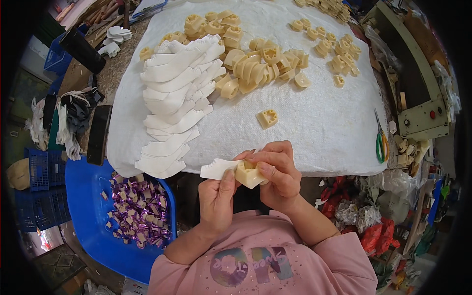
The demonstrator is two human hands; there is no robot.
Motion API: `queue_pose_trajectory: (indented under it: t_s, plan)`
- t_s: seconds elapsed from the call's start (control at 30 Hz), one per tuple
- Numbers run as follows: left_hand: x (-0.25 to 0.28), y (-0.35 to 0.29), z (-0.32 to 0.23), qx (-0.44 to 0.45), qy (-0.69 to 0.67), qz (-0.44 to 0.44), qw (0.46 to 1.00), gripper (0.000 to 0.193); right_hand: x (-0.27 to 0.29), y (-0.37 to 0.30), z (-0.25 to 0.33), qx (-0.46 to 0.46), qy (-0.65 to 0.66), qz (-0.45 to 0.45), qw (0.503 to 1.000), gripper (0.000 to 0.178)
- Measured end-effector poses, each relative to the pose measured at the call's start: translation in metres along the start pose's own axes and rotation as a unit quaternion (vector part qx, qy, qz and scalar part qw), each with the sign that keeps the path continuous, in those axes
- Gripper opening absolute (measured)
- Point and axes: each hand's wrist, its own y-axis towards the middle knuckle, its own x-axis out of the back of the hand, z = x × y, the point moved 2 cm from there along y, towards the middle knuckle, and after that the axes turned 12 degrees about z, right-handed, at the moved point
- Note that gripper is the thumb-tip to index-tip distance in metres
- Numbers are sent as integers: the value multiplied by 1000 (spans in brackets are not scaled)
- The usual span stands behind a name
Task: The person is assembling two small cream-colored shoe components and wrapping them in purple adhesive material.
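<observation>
Cream plastic-looking hollow part (250, 179), one: held before the chest, at the near edge of the table. White curved strip (214, 169), one: against the part's left side. Left hand (219, 199): thumb and fingers pinched on the strip where it meets the part. Right hand (282, 172): close beside, fingers clamped on the part's right side.

Risks, as judged: strip creasing or sitting crooked, should the left thumb press unevenly; part dropping to the lap, should the right fingers loosen. Whether the strip is stuck down cannot be told; fingers cover the join.

Surface: white woven sheet (314, 147); overlapping white strips (169, 110), left; cream parts, heaped (250, 69), far middle; loose cream part (268, 118), nearer; scissors (380, 132), right edge.

Room: blue tub (91, 221) of purple-wrapped pieces (140, 211), left; metal frame (427, 118) and red bags (378, 238), right.
</observation>
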Motion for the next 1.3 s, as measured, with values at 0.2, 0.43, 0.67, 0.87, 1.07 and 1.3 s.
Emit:
queue_pose_trajectory:
  t_s: [0.2,0.43,0.67,0.87,1.07,1.3]
  plan:
    - [9,3,6,-52,129,5,990,40,-2,3,-6,27,-68,-36,997,46]
    - [23,4,-8,-88,248,-99,960,23,12,8,5,-4,-120,32,992,38]
    - [23,2,2,-65,351,-58,932,16,19,16,14,-102,-170,229,953,27]
    - [8,6,5,-184,498,-18,847,15,19,12,14,-102,-167,268,944,29]
    - [8,4,0,-130,455,-3,881,19,18,3,-7,-88,-65,173,979,27]
    - [27,11,19,-142,281,10,949,17,19,-1,-8,-113,105,160,975,28]
